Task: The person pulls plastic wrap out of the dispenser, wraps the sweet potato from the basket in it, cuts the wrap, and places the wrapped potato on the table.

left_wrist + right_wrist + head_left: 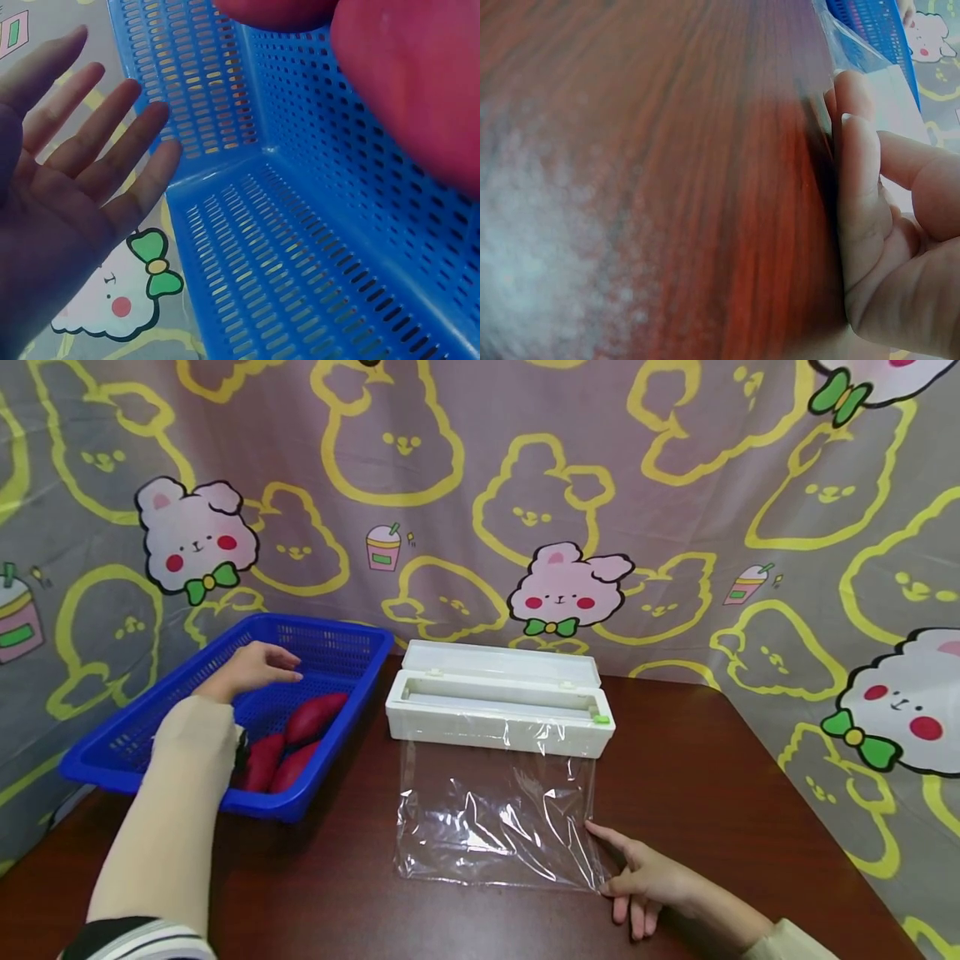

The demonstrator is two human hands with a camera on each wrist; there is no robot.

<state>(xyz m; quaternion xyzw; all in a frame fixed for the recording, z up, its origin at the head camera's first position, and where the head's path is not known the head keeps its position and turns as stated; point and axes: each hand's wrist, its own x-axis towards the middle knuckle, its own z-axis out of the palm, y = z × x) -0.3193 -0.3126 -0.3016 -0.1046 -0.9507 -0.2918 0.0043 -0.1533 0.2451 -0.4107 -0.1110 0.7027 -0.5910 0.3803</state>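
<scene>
Pinched at its near right corner by the right hand (651, 883), clear film (487, 827) is held out from an open-lidded white box (502, 665) across a brown table (315, 893), apparently so that it is kept flat. Over a blue basket (333, 647), the left hand (255, 668) is held empty, fingers loosely spread; three red oblong items (313, 718) are gathered inside, seemingly within reach.
</scene>
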